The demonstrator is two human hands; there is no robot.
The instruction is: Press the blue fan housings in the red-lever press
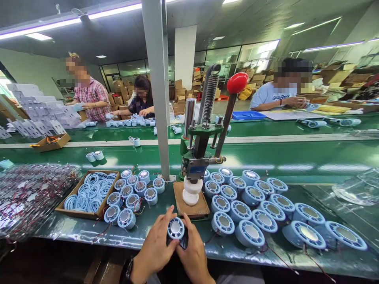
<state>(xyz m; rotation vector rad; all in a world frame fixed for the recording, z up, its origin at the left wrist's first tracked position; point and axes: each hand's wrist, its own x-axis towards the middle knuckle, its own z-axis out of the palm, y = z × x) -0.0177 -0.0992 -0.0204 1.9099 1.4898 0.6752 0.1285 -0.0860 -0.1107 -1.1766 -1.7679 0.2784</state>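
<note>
1. Where the bench [63, 228] nears its left end, a tangled heap of wired parts [32, 197] covers the surface.
2. Beside that heap stands a cardboard box [77, 213], filled with loose pale blue rings [94, 191].
3. To the box's right, a cluster of similar units [127, 192] sits with silver centres facing up, some trailing thin red wires.
4. The left hand [158, 242], a dark band [127, 271] at its wrist, is closed on the left side of a round blue unit, thumb at the near rim.
5. That round blue unit [175, 228] is held between both hands by the front edge of the bench, its silver face showing.
6. The right hand [194, 250] is closed around the unit's right side.
7. Behind the hands stands a green lever press [197, 163] with a red knob [237, 83]; its white head [193, 185] is over a brown plate [178, 193].
8. Farther right, a larger group of such units [264, 219] spreads towards the front edge.
9. Clear plastic [358, 187] lies near the right end.
</note>
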